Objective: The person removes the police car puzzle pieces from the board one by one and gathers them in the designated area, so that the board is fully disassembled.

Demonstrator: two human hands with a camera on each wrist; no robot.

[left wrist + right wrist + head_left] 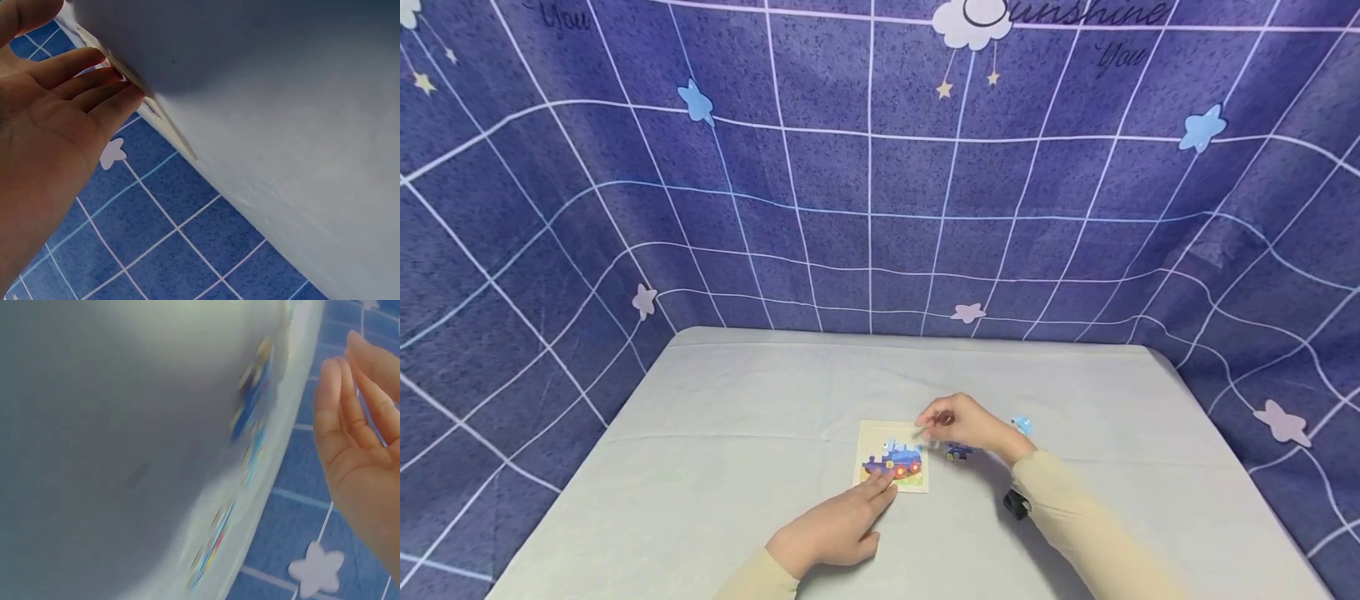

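A square picture puzzle board (867,433) with a pale frame and a blue train design lies flat on the table. My left hand (838,527) rests its outstretched fingertips on the board's lower edge; in the left wrist view, these fingers (112,100) touch the thin board side-on. Just above the board's upper right corner hovers my right hand (966,423), its fingers loosely bent. Nothing shows between the fingers and thumb of this hand (359,434) in the right wrist view. Beneath it lies a dark blue puzzle piece (958,452), partly hidden.
A light blue piece (1021,424) lies beside the right wrist, partly covered by it. Several blurred loose pieces (215,540) show in the right wrist view. The table (715,408) has a pale cloth, with a purple-blue grid curtain (820,267) behind it.
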